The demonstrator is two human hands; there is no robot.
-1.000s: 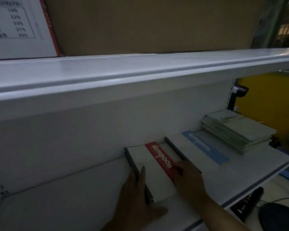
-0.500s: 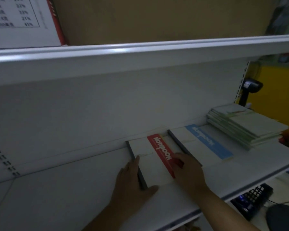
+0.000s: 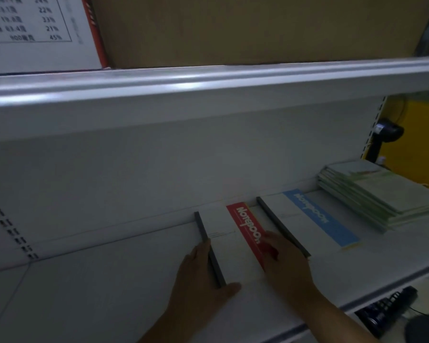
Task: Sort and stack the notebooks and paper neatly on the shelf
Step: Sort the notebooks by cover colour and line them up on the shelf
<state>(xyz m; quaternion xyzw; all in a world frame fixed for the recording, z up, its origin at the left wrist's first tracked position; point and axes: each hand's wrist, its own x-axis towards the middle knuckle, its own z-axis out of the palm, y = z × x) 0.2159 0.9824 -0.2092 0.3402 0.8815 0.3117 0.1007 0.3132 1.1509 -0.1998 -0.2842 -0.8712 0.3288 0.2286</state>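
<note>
Head view: a white shelf (image 3: 97, 293) carries a red-band notebook (image 3: 233, 253) lying flat, its dark spine on the left. The left hand (image 3: 198, 276) lies against that spine, grip apart: the fingers run straight along it and the thumb sits at the near corner. The right hand (image 3: 285, 263) rests on the cover over the near end of the red band, grip also apart, fingers laid flat and holding nothing. Just to the right, side by side with it, lies a blue-band notebook (image 3: 307, 219), also flat with a dark spine on its left. Further right, at the back of the shelf, sits a stack of pale green notebooks (image 3: 386, 194). The upper shelf (image 3: 208, 80) holds a cardboard box (image 3: 233, 28) and a white printed box (image 3: 35, 33). A dark keyboard (image 3: 386, 308) shows below at the right
</note>
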